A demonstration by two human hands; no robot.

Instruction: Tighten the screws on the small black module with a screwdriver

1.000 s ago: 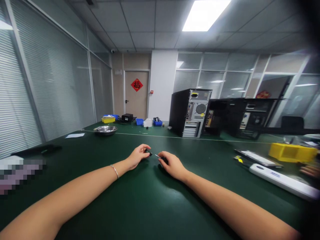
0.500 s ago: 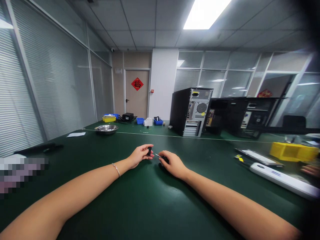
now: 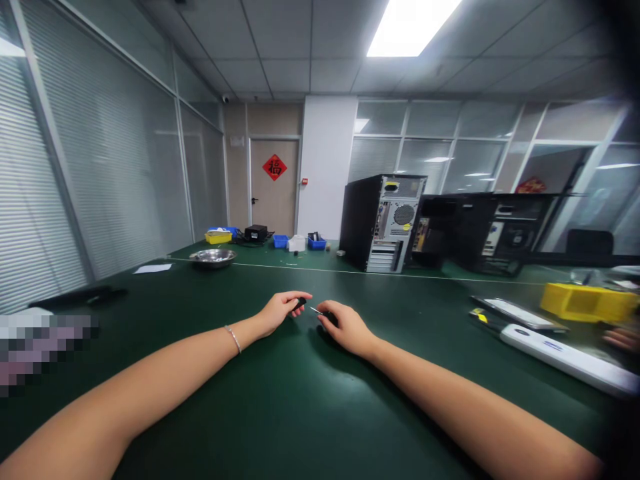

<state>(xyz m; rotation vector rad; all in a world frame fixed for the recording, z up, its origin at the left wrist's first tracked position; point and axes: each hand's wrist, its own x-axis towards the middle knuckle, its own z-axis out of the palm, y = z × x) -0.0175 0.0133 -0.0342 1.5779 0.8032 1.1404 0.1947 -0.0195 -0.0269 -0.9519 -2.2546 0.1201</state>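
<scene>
One small black thing (image 3: 300,304) I see pinched in left hand (image 3: 276,315), thin-tipped tool (image 3: 331,318) in right hand (image 3: 348,328), both over green table (image 3: 300,413). Shiny bowl (image 3: 214,260), tall computer (image 3: 365,223) farther back; red sign (image 3: 275,167) on door (image 3: 275,203).

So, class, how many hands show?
3: left hand, centre, with black object; right hand beside it, with thin-tipped tool; another person's blurred hand, right edge. More may be hidden.

Left grip, a bare hand (image 3: 277,315): the small black piece (image 3: 300,304) between its fingers has been turned. Noted near upright half a second ago, it now slants, its far end raised to the right. The index finger (image 3: 299,295), bent earlier, now reaches out straighter, its tip nearer the slim silver metal shaft (image 3: 317,311).
</scene>
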